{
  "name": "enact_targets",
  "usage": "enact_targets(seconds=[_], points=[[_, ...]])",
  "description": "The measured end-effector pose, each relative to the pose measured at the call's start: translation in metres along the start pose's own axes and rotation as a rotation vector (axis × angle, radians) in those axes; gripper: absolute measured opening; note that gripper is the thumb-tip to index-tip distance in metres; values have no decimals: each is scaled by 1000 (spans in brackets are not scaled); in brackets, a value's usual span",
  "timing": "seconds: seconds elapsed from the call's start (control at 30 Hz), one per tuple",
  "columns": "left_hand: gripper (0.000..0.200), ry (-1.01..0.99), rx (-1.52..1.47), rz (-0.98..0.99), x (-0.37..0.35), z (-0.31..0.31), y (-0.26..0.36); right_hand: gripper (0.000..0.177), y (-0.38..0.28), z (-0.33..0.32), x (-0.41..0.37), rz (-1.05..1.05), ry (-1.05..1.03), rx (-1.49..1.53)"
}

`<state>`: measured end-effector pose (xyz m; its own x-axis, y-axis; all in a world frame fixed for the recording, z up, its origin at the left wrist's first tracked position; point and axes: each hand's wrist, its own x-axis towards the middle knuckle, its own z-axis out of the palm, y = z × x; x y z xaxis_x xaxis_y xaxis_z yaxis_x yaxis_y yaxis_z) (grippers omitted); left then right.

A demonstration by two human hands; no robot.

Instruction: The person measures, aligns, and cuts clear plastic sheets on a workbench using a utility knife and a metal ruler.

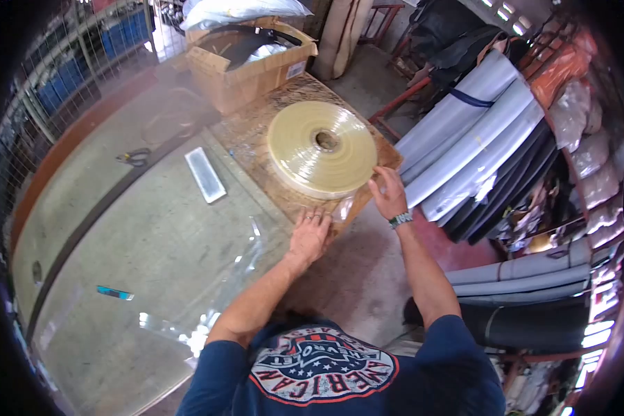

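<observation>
A large flat roll of clear yellowish plastic strip (291, 135) lies on its side on a wooden board (253, 135), its brown core showing in the middle. My right hand (390, 194), with a watch at the wrist, is at the roll's near right rim, thumb and fingers apart and fingertips at its edge. Below the roll, my left hand (310, 234) lies with fingers stretched out at the board's near edge. A short length of clear strip (342, 208) shows between the two hands, beside the roll.
Left of the board spreads a table under clear sheeting (159, 256), bearing pliers (134, 157), a pale rectangular block (205, 175) and a blue cutter (114, 292). An open cardboard box (246, 80) stands behind the roll. Long grey rolls (471, 132) lean at the right.
</observation>
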<state>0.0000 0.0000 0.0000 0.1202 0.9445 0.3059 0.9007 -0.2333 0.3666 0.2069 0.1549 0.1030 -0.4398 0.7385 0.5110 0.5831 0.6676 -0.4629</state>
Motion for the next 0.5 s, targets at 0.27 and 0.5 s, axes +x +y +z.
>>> enact_targets(seconds=[0.27,0.5], points=[[34,-113,33,-47,39,41,10,47,80,6,96,-123,-145,-156],[24,-134,-197,-273,33,6,32,85,161,110,241,-199,-382,-14]])
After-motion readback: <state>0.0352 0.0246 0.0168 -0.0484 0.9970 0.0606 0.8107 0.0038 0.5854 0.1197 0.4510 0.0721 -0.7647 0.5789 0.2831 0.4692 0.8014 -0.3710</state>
